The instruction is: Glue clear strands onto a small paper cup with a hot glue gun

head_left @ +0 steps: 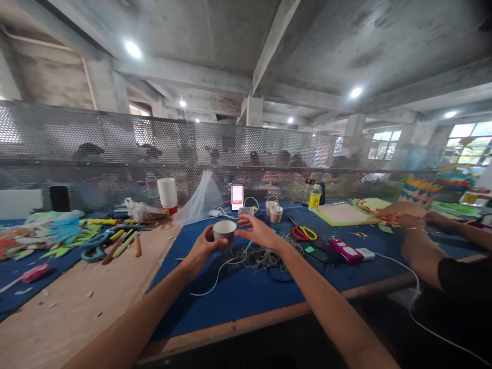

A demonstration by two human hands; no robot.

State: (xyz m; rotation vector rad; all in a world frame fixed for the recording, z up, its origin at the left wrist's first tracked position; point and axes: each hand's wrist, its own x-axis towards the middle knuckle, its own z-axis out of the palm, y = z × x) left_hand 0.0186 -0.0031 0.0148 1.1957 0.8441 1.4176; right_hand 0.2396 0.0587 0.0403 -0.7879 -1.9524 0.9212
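My left hand [203, 246] is closed around a white paper cup [225, 228], held above the blue table covering with its mouth tilted toward me. Just right of the cup is my right hand [257, 231], its fingers spread and bent near the rim; whether a fingertip touches the cup I cannot tell. Beneath both hands lies a tangle of grey cord [265, 259], with a loose white end trailing left. Two small paper cups with handles [275, 213] stand beyond my right hand. A lit phone [237, 198] is propped upright behind the cup.
Red and yellow scissors [303, 233], a magenta box [345, 251] and a yellow-labelled bottle [314, 199] are to the right. Another person's arm [418, 251] works there. Leftward are stacked paper cups [166, 192], teal scissors [94, 247] and tools. A perforated metal screen [154, 138] runs behind.
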